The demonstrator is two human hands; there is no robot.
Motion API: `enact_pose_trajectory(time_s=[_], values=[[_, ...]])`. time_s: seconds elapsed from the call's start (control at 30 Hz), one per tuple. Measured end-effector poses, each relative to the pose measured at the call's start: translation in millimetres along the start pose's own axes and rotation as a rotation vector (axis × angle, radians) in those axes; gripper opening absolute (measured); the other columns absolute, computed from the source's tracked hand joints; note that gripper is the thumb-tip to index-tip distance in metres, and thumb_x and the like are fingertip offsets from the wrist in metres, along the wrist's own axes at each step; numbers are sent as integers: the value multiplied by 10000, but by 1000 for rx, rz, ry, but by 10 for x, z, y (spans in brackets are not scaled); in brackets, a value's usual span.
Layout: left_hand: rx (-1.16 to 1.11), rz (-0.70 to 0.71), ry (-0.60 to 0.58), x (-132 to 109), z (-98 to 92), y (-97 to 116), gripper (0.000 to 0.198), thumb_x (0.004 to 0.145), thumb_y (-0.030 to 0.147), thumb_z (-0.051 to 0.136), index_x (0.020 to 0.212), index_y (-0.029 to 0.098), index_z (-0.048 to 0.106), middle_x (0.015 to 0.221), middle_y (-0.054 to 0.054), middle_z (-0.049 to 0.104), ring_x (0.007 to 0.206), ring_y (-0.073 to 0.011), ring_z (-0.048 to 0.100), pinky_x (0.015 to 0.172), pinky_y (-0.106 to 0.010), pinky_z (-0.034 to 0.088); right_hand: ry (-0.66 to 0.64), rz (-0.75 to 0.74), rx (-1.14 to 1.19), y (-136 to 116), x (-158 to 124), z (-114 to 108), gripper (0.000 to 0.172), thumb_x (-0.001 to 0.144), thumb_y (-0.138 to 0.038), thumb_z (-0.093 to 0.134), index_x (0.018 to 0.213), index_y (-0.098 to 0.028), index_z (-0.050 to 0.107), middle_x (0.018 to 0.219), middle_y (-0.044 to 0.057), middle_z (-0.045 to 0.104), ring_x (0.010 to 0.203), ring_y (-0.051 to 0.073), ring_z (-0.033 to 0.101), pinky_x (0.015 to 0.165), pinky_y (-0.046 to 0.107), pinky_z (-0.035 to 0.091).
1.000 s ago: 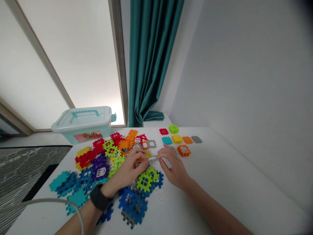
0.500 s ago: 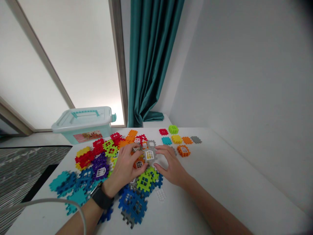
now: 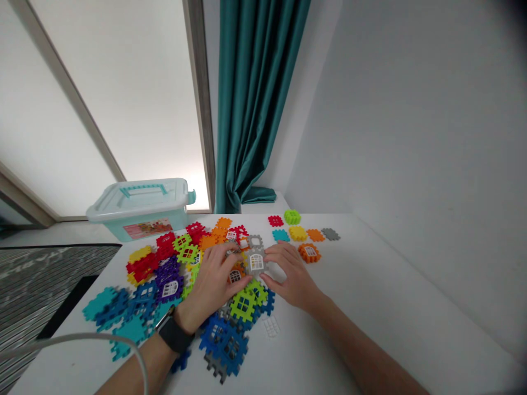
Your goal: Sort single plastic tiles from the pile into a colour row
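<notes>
1. Left hand [image 3: 213,278] half closed, gripping the grey window block [image 3: 256,262] from one side, with an orange block [image 3: 235,276] just under the fingers.
2. Right hand [image 3: 289,276] curved, fingertips pressing the grey block's other edge.
3. Grey block held just above the heap of coloured blocks [image 3: 168,269], on the white worktop [image 3: 370,285].
4. Best with even pressure from both sides and edges kept square, notches lined up before any push.
5. Lidded plastic box [image 3: 135,211] beyond the heap.

Grey toy tile [image 3: 256,263] matt plastic, table [image 3: 370,291] smooth wht, curtain [image 3: 253,99] sheeny cloth.
</notes>
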State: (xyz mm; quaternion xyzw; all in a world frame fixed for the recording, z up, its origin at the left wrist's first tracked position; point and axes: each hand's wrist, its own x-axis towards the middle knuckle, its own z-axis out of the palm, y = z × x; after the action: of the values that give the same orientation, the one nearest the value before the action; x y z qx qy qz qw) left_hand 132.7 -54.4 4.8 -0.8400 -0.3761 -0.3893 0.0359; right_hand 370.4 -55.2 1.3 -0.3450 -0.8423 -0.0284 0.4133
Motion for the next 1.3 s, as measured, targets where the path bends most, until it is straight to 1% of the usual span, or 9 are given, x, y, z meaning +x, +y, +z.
enact_pose_trajectory(time_s=[0.17, 0.3, 0.4, 0.57, 0.7, 0.8, 0.93, 1.03, 1.3], values=[[-7, -3, -20, 3, 10, 2, 488, 850, 323, 765, 1275, 204, 557, 1237, -127, 584, 1129, -300, 573, 943, -451, 491, -13, -30, 5, 18, -2, 2, 269, 870, -226, 687, 1111, -250, 571, 1086, 73, 701, 1075, 254, 645, 1087, 509, 440], [1, 10, -30, -6, 10, 1, 453, 866, 332, 745, 1257, 197, 563, 1260, -139, 570, 1144, -310, 566, 954, -468, 490, -38, -26, 12, 24, -16, 9, 273, 876, -221, 678, 1127, -247, 574, 1127, 86, 691, 1102, 259, 635, 1056, 494, 464], [-9, 5, -42, -20, 18, 2, 437, 877, 333, 731, 1257, 198, 563, 1269, -140, 566, 1154, -312, 564, 955, -476, 489, -85, 12, 37, 17, -24, 8, 272, 892, -226, 664, 1149, -240, 575, 1243, 114, 656, 1176, 263, 609, 1023, 463, 493], [-35, -36, -66, -5, 57, 16, 438, 872, 356, 730, 1250, 210, 561, 1249, -131, 587, 1154, -311, 572, 949, -481, 493, -121, 28, 71, 22, -20, 4, 266, 898, -205, 652, 1150, -248, 577, 1310, 106, 640, 1218, 254, 598, 1052, 465, 482], [-50, -68, -151, 44, 63, 60, 552, 884, 406, 718, 1351, 216, 493, 1243, -117, 630, 1163, -314, 576, 981, -501, 485, -114, 41, 38, 114, -18, -60, 257, 895, -221, 671, 1138, -259, 597, 1281, 90, 665, 1255, 261, 580, 1089, 505, 458], [-43, -61, -240, 77, 46, 97, 593, 914, 418, 682, 1422, 220, 449, 1299, -111, 629, 1201, -312, 566, 1026, -510, 461, -102, 62, 15, 271, -49, -169, 230, 901, -221, 673, 1120, -262, 615, 1269, 85, 679, 1269, 259, 578, 1099, 521, 451], [-11, 7, -340, 153, 35, 106, 398, 922, 357, 668, 1292, 241, 578, 1266, -73, 660, 1193, -295, 571, 1060, -512, 425, -71, 104, -17, 516, -135, -331, 241, 881, -212, 695, 1110, -262, 637, 1235, 91, 702, 1229, 263, 611, 1084, 535, 459], [9, -2, -359, 272, 71, 94, 276, 905, 328, 688, 1163, 240, 649, 1191, -61, 686, 1157, -291, 586, 1031, -504, 432, -53, 145, -31, 618, -185, -402, 250, 862, -207, 710, 1099, -256, 645, 1216, 95, 709, 1198, 269, 628, 1071, 545, 464], [31, -42, -319, 662, 315, 158, 458, 828, 486, 770, 1188, 232, 643, 1193, -79, 661, 1119, -300, 590, 982, -479, 446, -58, 130, 33, 555, -175, -381, 263, 881, -227, 702, 1128, -249, 612, 1242, 94, 694, 1219, 262, 605, 1074, 534, 454]])
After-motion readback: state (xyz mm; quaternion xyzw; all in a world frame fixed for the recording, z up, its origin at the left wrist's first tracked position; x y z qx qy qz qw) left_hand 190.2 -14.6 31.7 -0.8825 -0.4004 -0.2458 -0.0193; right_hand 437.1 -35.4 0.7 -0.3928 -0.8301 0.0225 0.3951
